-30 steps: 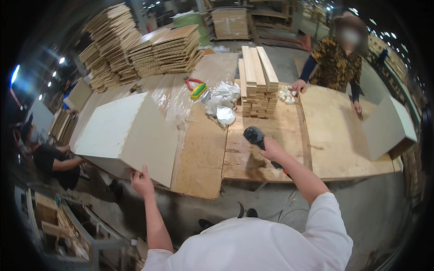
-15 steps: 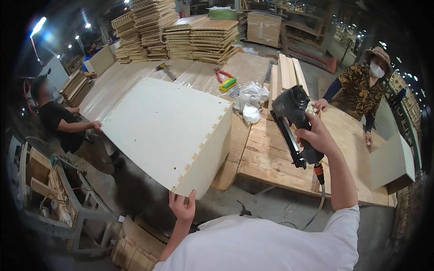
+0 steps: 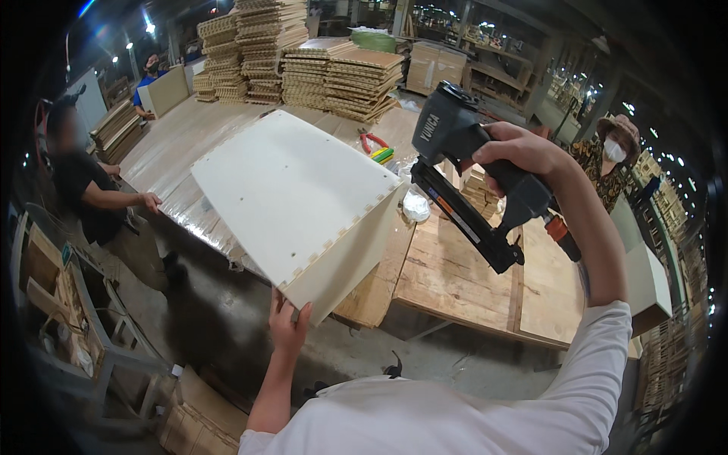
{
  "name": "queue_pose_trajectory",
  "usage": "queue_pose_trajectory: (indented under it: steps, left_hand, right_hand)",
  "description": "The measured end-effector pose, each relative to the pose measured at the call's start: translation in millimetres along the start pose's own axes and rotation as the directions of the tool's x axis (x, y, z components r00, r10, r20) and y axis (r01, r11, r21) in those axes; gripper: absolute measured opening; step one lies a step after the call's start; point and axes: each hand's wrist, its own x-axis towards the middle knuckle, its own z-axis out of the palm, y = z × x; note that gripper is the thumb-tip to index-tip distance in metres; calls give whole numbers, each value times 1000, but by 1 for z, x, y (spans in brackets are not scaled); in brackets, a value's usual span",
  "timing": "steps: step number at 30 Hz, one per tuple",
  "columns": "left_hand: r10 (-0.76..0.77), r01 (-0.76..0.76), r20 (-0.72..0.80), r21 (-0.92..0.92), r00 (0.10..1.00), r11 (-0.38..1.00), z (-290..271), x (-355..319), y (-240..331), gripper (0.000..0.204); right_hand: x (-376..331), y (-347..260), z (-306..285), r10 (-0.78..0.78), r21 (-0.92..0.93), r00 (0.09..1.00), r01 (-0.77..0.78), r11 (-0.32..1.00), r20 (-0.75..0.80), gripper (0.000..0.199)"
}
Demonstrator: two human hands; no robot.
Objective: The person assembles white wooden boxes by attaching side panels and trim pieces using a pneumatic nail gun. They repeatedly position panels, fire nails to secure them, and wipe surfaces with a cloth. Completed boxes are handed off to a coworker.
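In the head view, the left hand (image 3: pixel 288 327) grips the near bottom corner of a white finger-jointed wooden box (image 3: pixel 303 205), fingers curled up over the edge, thumb beneath. The box is tilted up, half off the near edge of the plywood workbench (image 3: pixel 462 288). To the right of the box and above the workbench, the right hand (image 3: pixel 523 155) wraps closed around the grip of a black pneumatic nail gun (image 3: pixel 474 178), nose pointing down-right. With one corner held, the box could pivot or slip off the workbench; a finger resting on the trigger could fire a fastener toward the person in the patterned shirt (image 3: pixel 607 171) beyond the box.
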Motion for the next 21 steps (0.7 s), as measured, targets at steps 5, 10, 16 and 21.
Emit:
queue_pose_trajectory:
  steps: [5, 10, 16, 21]
  left_hand:
    - [28, -32, -73, -51, 997, 998, 5, 10, 8, 24]
    - [41, -45, -74, -55, 996, 998, 5, 9, 5, 24]
    - [88, -92, -93, -39, 992, 995, 5, 9, 5, 27]
    - [88, -90, -86, -25, 992, 996, 4, 8, 6, 28]
  right_hand:
    - [22, -20, 9, 73, -64, 997, -70, 995, 35, 33]
    - [39, -26, 13, 89, -67, 989, -81, 994, 118, 34]
    - [47, -23, 11, 124, -119, 989, -114, 986, 83, 35]
    - [51, -19, 9, 129, -138, 985, -113, 984, 117, 34]
